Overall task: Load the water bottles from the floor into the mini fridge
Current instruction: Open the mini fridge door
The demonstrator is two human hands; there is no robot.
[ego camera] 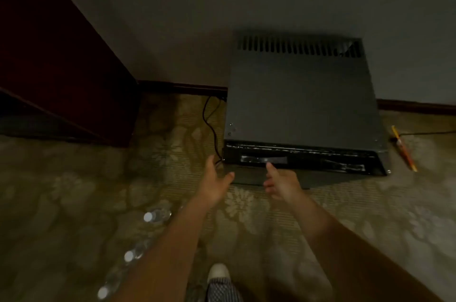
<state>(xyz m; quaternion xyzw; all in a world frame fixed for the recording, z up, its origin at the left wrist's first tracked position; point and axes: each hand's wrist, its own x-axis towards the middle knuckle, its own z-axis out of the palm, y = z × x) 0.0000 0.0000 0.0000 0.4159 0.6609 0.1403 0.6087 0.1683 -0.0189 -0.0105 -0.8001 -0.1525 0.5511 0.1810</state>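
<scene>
A dark mini fridge stands against the wall, seen from above, its door shut along the front edge. My left hand reaches toward the fridge's front left corner with fingers spread, holding nothing. My right hand is stretched out just before the door's top edge, its thumb pointing at the recessed handle strip. Three clear water bottles with white caps lie on the carpet at lower left: one, a second and a third, partly hidden by my left forearm.
A dark red wooden cabinet fills the left side. A black power cord runs down the fridge's left side. An orange pen-like object lies on the patterned carpet to the fridge's right. My shoe shows at the bottom.
</scene>
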